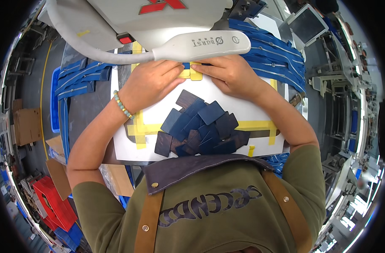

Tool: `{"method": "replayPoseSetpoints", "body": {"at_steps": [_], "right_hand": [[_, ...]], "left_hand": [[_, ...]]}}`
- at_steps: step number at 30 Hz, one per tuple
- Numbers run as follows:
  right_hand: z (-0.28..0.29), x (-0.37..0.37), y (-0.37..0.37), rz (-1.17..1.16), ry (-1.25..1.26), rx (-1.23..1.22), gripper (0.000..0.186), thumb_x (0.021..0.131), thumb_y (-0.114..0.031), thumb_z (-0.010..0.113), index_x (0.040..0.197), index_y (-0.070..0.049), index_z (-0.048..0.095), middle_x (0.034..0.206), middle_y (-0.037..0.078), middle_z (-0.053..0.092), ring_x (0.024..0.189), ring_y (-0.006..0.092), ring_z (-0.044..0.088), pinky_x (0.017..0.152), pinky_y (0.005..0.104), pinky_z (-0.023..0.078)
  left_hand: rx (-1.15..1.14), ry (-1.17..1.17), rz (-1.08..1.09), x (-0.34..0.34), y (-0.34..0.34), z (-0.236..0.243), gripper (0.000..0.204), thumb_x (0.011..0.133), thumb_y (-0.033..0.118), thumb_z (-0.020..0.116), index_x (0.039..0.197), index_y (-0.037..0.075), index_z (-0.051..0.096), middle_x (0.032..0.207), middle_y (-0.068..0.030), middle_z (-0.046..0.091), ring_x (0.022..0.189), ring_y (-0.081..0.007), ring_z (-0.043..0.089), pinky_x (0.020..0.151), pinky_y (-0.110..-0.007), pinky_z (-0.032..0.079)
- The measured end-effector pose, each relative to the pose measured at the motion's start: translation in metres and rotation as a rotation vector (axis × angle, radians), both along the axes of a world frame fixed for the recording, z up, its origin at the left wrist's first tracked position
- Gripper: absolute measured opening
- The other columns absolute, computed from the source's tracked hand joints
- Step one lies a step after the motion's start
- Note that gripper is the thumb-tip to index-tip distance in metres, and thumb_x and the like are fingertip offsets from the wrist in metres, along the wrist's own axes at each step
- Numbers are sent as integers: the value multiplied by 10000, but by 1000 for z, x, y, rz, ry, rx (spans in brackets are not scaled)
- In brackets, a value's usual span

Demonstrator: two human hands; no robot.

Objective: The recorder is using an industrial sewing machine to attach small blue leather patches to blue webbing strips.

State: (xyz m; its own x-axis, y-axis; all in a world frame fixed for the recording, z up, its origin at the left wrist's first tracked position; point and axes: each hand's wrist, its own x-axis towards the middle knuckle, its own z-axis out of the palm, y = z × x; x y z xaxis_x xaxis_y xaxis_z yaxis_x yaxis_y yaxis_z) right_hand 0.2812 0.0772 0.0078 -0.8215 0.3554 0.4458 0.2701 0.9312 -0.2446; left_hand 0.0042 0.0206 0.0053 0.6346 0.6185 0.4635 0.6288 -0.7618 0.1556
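Right now your left hand (152, 80) and right hand (228, 74) are meeting fingertips-first at a small yellow piece (196, 76); I cannot tell whether either grip is closing on it. Just beyond, a white lamp head (203, 45) is bearing dark lettering. Nearer you than the grip, smooth, round-cornered blue and brown pieces (201, 126) are lying heaped. Left of the grip, a blue bin (55, 101) is standing below striped strips (81, 80).

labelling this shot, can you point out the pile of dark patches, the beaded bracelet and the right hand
Pile of dark patches (196, 123): head view, on a blue patch mid-pile.
Beaded bracelet (122, 107): head view, on its middle beads.
Right hand (233, 76): head view, back of the hand.
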Motion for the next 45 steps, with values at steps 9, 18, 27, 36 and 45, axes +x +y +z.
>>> {"method": "replayPoseSetpoints", "body": {"at_steps": [9,18,27,36,45], "right_hand": [[4,-6,-3,0,-129,-57,382,920,-38,656,1295,-66,722,1369,100,686,1298,294,622,1083,446,498],[3,1,-4,-186,110,-33,379,804,-7,720,1179,-58,739,1154,107,707,1063,337,659,920,446,535],[0,-2,-2,-155,126,-56,152,803,5,704,951,-25,720,1053,88,722,980,317,671,868,421,554],[-1,1,-3,-169,95,-62,160,782,13,704,938,-20,721,1045,89,728,967,310,679,832,421,565],[0,-11,-4,6,-77,-129,472,905,-205,701,1355,-62,687,1387,138,648,1300,336,577,1104,485,445]], "left_hand": [[55,0,162,-14,-20,12,206,912,168,793,1052,26,744,1039,-75,729,908,-218,706,764,-343,568],[-95,-164,235,-14,-29,4,409,906,166,802,1289,35,743,1234,-132,756,1129,-301,677,982,-400,519],[-149,-232,205,-12,-27,0,380,915,171,799,1263,24,756,1255,-133,757,1126,-302,676,993,-400,496],[-169,-236,206,-12,-28,0,385,921,184,793,1267,19,754,1272,-138,752,1163,-311,671,1022,-407,502],[-159,-224,203,-12,-28,2,407,918,195,797,1283,23,748,1284,-133,751,1176,-315,675,1038,-412,498]]}}
